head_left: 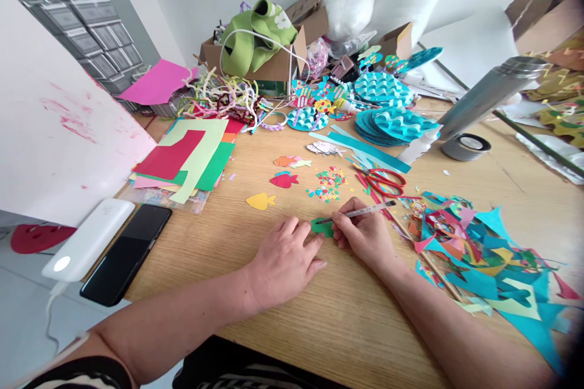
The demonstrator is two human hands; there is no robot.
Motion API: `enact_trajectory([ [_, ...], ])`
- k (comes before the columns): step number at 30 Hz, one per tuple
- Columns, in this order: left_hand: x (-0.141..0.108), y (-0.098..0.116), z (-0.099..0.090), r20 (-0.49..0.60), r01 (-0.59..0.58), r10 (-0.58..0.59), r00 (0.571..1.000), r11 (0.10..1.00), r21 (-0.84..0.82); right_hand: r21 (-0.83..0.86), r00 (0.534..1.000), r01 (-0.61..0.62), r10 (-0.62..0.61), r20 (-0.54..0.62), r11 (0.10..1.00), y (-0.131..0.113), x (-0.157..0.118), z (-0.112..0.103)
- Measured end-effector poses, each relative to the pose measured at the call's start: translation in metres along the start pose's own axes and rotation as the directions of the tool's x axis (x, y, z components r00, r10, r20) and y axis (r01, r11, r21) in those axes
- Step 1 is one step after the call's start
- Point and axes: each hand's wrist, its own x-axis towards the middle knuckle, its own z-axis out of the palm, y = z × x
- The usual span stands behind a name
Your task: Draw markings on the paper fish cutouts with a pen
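My right hand [358,234] is closed around a slim pen [365,210], whose tip touches a small green paper piece [323,228] on the table. My left hand [287,261] lies palm down at the left edge of that piece, fingers spread and partly over it. Just beyond are a yellow paper fish [260,201], a red paper fish [283,180], an orange one [285,161] and a white fish with drawn lines [323,148]. Small colored paper bits [329,182] lie in a loose pile.
Red-handled scissors [385,182] and paper scraps [493,255] lie to the right. A steel flask [490,97] stands behind them. Stacked colored sheets [191,161], a black phone [126,254] and a white power bank [89,238] are left. Blue wavy discs [392,124] sit farther back.
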Motion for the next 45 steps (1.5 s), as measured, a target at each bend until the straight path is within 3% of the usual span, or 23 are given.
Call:
enact_trajectory([
  [45,0.0002,0.0004,-0.0003,0.002,0.003,-0.003,1.000,1.000,0.003,-0.015,1.000,-0.016,0.016,0.003,1.000,-0.0019,-0.0011,-0.0003],
])
